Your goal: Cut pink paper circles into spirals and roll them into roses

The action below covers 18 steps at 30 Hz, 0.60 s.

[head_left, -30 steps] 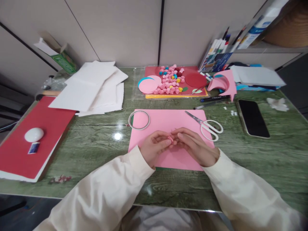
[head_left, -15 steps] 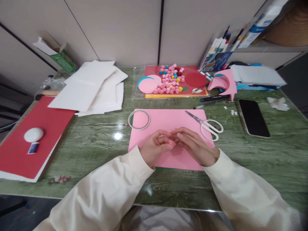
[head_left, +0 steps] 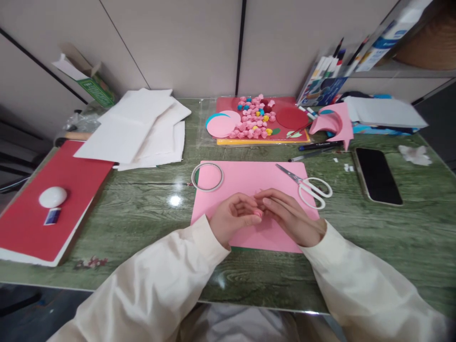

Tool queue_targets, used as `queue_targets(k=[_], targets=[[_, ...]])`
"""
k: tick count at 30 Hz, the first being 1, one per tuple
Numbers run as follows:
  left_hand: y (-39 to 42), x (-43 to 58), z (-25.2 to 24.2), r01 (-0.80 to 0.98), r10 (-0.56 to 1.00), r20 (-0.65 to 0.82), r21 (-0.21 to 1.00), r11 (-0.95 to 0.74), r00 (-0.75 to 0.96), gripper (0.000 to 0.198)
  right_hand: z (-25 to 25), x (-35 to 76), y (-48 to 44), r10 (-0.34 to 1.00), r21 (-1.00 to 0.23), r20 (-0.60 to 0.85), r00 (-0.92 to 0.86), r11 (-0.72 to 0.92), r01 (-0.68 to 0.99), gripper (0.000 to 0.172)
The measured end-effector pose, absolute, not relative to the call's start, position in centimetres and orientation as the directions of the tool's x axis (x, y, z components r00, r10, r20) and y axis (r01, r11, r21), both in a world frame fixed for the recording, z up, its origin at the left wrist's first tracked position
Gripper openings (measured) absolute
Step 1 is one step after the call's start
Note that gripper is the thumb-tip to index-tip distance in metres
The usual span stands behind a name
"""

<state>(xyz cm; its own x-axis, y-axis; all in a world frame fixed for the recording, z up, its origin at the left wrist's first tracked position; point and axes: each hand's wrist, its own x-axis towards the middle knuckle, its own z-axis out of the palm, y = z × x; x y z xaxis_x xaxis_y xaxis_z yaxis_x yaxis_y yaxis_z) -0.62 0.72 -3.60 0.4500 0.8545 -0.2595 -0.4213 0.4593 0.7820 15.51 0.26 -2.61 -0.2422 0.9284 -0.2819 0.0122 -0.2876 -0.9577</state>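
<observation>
Over the pink paper sheet (head_left: 245,173), my two hands meet at the fingertips. My left hand (head_left: 231,218) pinches a small rolled piece of pink paper (head_left: 258,213) between thumb and fingers. From the other side, my right hand (head_left: 290,219) has its fingers bent and pressed together at the same piece; its fingertips are partly hidden. White-handled scissors (head_left: 313,192) lie with their blades on the sheet, just beyond my right hand. A roll of narrow tape (head_left: 221,176) rests flat across the sheet's far left corner.
At the back, a clear plastic bag (head_left: 206,142) and red paper bear several small folded paper pieces (head_left: 249,126). White papers (head_left: 124,128) and a red board (head_left: 71,185) lie left. Right are a phone (head_left: 378,175), pink paper scrap (head_left: 344,121) and pen box (head_left: 320,85).
The pink paper piece and my left fingertips have shifted slightly right, toward my right hand, and the left fingers have changed their bend a little. My right hand looks nearly unchanged.
</observation>
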Motion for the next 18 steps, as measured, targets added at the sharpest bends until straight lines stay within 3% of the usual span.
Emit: queue_targets(k=[10,18], targets=[[0.87,-0.32,-3.66,-0.315,0.913,-0.246,0.882,0.351,0.327,0.015,-2.58,15.50,0.34,0.940,-0.966,-0.257,-0.224,-0.250,0.060,0.020],[0.70,-0.29,-3.38,-0.268,0.925,-0.252,0.906,0.329,0.285,0.022,-2.20,15.41,0.28,0.941,-0.968,-0.249,-0.232,-0.234,0.089,0.019]])
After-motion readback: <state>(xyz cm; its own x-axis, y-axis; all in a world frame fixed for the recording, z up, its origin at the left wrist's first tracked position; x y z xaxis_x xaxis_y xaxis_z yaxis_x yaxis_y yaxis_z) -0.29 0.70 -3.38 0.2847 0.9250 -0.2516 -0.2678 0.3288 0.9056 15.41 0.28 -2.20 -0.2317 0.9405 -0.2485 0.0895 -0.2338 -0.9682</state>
